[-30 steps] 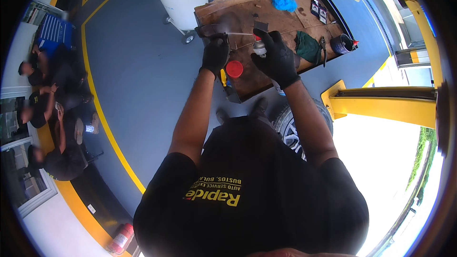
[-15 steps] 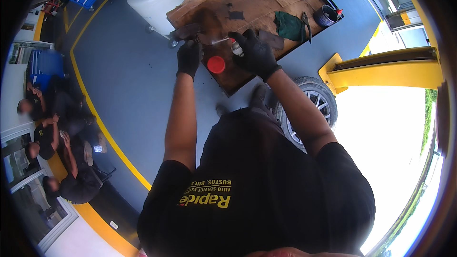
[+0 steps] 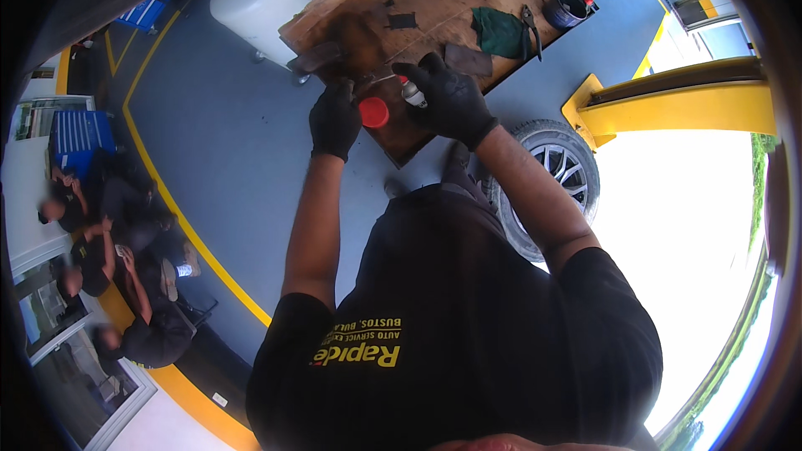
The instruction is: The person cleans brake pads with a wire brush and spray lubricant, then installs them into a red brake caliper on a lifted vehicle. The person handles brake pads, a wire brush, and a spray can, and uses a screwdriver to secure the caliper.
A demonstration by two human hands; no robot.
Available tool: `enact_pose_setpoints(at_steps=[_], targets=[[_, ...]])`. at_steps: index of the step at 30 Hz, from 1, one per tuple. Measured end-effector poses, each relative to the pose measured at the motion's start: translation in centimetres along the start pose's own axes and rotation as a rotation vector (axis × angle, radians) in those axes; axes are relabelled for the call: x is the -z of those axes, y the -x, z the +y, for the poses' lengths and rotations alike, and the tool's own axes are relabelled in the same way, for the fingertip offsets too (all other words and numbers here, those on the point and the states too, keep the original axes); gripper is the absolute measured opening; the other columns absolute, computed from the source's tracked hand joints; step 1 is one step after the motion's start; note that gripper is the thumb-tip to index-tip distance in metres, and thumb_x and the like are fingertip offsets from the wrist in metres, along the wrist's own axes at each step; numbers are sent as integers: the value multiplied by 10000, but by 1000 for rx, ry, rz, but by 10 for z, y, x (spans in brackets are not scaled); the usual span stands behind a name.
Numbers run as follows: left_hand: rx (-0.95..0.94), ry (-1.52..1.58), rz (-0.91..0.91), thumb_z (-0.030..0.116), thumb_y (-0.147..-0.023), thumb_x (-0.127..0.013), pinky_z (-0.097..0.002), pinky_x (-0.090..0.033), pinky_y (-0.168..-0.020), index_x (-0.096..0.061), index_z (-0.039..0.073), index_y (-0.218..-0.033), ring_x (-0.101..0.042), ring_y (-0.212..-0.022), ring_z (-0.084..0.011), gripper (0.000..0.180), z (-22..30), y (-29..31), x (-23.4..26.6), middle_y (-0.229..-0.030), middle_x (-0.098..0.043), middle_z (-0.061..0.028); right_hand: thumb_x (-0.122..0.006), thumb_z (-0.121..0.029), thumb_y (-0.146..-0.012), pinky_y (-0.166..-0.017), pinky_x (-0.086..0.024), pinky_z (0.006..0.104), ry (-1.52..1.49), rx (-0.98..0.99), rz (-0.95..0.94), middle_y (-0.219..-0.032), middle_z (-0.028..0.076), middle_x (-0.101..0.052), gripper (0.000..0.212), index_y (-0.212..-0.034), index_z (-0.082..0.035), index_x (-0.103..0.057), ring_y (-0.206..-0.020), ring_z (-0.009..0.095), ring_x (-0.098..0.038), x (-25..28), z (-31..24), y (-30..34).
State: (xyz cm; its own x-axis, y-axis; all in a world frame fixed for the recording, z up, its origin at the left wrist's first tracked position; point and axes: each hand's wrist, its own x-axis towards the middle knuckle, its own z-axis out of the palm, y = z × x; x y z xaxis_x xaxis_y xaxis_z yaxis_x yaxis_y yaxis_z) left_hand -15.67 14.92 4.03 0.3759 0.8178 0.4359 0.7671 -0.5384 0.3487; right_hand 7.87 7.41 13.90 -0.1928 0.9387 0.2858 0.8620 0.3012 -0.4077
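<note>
A brown-topped desk [image 3: 451,10] stands at 12 o'clock on a workshop's blue-gray floor [image 3: 209,125], where a gloved right hand [image 3: 451,102] grips a spray can [image 3: 413,93] at 2 o'clock from a red round container [image 3: 373,113]. The left hand [image 3: 336,119] curls its fingers just below a dark flat piece [image 3: 316,58] at its 11 o'clock, though whether it pinches the piece cannot be told. A slight twist of the can could send the thin spray [image 3: 381,79] onto the left glove, while a careless wrist might knock the container.
</note>
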Motion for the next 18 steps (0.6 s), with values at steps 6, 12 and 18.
enact_pose_setpoints(at_steps=[6, 12, 18], targets=[[-227, -147, -55, 92, -886, -642, -425, -571, -740, -686, 88, -1149, -692, -866, -316, 266, -3, 2, 1, -980, -680, -113, -804, -208, -735, -751, -577, 434, -34, 49, 25, -1092, 117, -595, 631, -1333, -207, -606, -933, 331, -681, -2, 9, 8], [-387, -58, 1, 117, -918, -595, -432, -549, -682, -652, 84, -1054, -666, -817, -301, 151, -5, 0, 4, -927, -633, -91, -800, -212, -739, -769, -585, 440, -151, 53, -51, -1102, 121, -592, 646, -1349, -213, -587, -968, 339, -681, -4, 13, 9], [-360, -78, -60, 95, -908, -612, -424, -547, -686, -659, 71, -1081, -664, -824, -297, 180, -7, 2, 7, -893, -627, -94, -794, -211, -746, -762, -586, 437, -57, 40, -54, -1107, 123, -597, 642, -1352, -215, -583, -971, 342, -681, -3, 19, 9]])
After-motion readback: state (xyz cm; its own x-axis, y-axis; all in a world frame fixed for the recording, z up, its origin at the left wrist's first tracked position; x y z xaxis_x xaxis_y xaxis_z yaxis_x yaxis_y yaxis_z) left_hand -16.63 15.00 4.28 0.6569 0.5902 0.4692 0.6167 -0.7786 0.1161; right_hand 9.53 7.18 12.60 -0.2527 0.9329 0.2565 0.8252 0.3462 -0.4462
